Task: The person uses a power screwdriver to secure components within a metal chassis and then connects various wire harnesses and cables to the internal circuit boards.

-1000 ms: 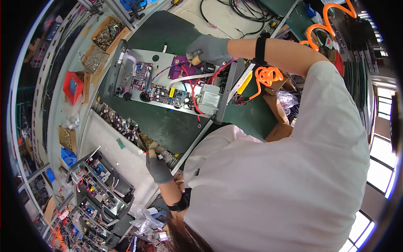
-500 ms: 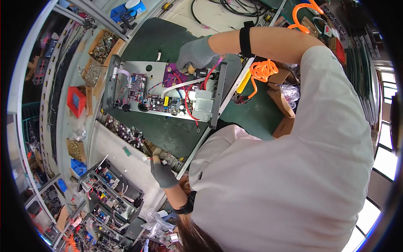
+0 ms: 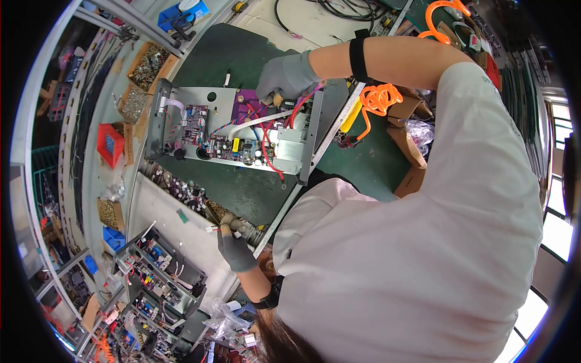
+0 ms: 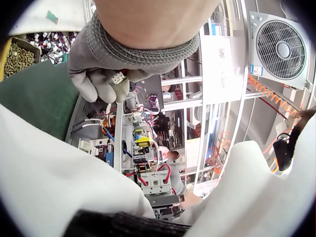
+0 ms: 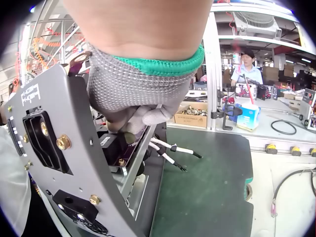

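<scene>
My right hand [image 3: 284, 77], in a grey glove, reaches into a metal equipment chassis [image 3: 224, 95] and touches its purple circuit board [image 3: 242, 107]. Its fingers bend down beside a black block-shaped component [image 5: 114, 148] in the right wrist view; their tips are partly hidden, and I cannot tell whether they pinch anything. Red wires [image 3: 265, 148] and a white flat cable [image 3: 251, 123] cross the chassis. Lower down, my gloved left hand [image 3: 235, 249] pinches a small white wire connector [image 4: 117, 77] with a bit of red wire, close to the bins of connectors and screws.
White connectors [image 3: 184, 192] fill a trough alongside the green mat [image 3: 242, 193]. Boxes of small parts [image 3: 148, 65] and a red bin [image 3: 109, 145] line the far side. More chassis units [image 3: 157, 263] stand at lower left. An orange coiled hose [image 3: 380, 101] hangs beside the bench.
The head view has shifted slightly. My right hand has lowered its fingers closer over the purple board, beside the black component. My left hand still holds the connector in much the same place.
</scene>
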Motion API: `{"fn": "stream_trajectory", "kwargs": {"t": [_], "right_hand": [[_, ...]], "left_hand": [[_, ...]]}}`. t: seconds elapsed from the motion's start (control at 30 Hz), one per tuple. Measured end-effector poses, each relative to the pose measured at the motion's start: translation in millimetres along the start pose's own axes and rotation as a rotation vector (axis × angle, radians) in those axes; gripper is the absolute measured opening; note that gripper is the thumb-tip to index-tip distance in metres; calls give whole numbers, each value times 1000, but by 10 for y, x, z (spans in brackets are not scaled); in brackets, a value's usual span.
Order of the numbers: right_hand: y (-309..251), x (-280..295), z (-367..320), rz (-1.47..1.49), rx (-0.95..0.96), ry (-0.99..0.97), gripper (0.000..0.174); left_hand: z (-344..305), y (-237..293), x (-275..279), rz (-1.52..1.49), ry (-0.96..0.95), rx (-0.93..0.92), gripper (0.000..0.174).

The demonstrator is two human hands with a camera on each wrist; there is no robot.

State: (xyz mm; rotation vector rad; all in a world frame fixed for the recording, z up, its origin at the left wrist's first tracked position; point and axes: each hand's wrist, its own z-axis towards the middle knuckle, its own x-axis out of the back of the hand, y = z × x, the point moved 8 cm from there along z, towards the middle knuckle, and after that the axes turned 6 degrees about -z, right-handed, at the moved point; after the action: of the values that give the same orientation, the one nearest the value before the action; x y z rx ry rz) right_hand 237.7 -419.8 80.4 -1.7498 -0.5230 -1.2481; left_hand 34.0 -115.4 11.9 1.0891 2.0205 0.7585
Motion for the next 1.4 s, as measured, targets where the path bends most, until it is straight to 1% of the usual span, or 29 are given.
{"fn": "stream_trajectory", "kwargs": {"t": [0.1, 0.17, 0.3, 0.37, 0.47, 0.6, 0.67, 0.7, 0.77, 0.8, 0.87, 0.9, 0.97, 1.03, 1.07, 1.13, 1.17, 1.23, 1.4], "right_hand": [[7, -21, -22, 8, -30, -15, 14], [25, 1, -48, 21, -27, 43, 14], [19, -7, -55, 11, -30, 73, 13], [69, 8, -74, 84, -126, 84, 12], [134, -40, -75, 97, -153, 56, 12], [113, -16, -63, 109, -131, 51, 14], [57, -23, -6, -21, -110, -14, 19], [25, -1, 15, -20, -112, -14, 19], [-64, 6, 66, -191, -98, -66, 22], [-86, 30, 110, -189, -100, -65, 22], [-84, -76, 156, -336, -130, -292, 24], [-135, -46, 167, -334, -130, -291, 24], [-163, -22, 163, -446, -194, -351, 24], [-112, -84, 183, -449, -219, -351, 24], [-81, -97, 188, -454, -245, -351, 25], [-66, -91, 168, -431, -238, -327, 25], [-79, -75, 152, -409, -233, -302, 26], [-94, -47, 101, -391, -248, -278, 26], [-53, -23, 37, -333, -318, -213, 28]], "left_hand": [[-16, 3, -16, 0, 2, -8, 32], [-48, 12, -35, -1, 11, -14, 32], [-67, -20, -38, -16, -9, -5, 34], [-36, -47, -12, -17, -16, 7, 34], [-22, -71, 23, -3, 6, 1, 35], [-47, -31, -38, 1, -13, -24, 34], [-42, -32, -48, 5, -14, -23, 33], [-37, -40, -52, -8, -19, -11, 33], [-35, -42, -64, -18, -25, 2, 32], [-39, -29, -86, -20, -34, 2, 32], [-34, -19, -99, -21, -43, 1, 32], [-23, -19, -80, -15, -32, -3, 32], [12, -38, -9, -9, -21, -7, 32], [52, -56, 39, -24, -88, -22, 41], [51, -56, 43, -25, -86, -21, 41], [44, -51, 31, -46, -105, -16, 42], [35, -44, 18, -47, -103, -16, 42], [7, -21, 16, -24, -43, -30, 33], [-18, -6, -12, -12, -51, -35, 34]]}}
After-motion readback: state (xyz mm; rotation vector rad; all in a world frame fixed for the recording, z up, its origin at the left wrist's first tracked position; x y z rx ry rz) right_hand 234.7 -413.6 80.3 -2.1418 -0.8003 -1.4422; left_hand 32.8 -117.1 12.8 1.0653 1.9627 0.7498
